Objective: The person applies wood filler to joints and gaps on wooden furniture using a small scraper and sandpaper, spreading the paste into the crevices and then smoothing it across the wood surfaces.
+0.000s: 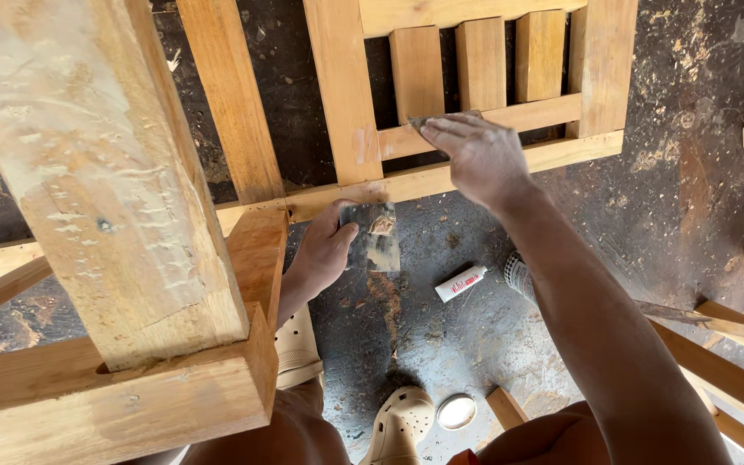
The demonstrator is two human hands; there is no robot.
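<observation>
Looking down: a pale wooden frame of rails and short upright blocks (484, 116) stands over a dark, sawdust-strewn floor (699, 103).
Right hand (475, 155): stretched forward onto the frame's horizontal rail, fingers drawn together and pinching a thin dark blade-like tool (428, 120) whose edge lies against the wood; only a sliver of the tool shows past the fingertips.
Left hand (325, 250): lower and nearer the body, just beside a thick wooden post, closed on a flat rectangular metal scraper plate (372, 237) with the thumb on its left edge.
Plate: held roughly upright, carrying a dab of tan filler paste (382, 225) near its upper right corner.
Hands: apart, the right one above and beyond the left.
Post: a heavy light-coloured wooden post smeared with pale filler (101, 172) fills the left foreground, set into a cross beam.
Floor items: a small white tube with red print (461, 283) lies below the hands; a round white lid (456, 412) sits near a cream perforated clog (402, 422).
</observation>
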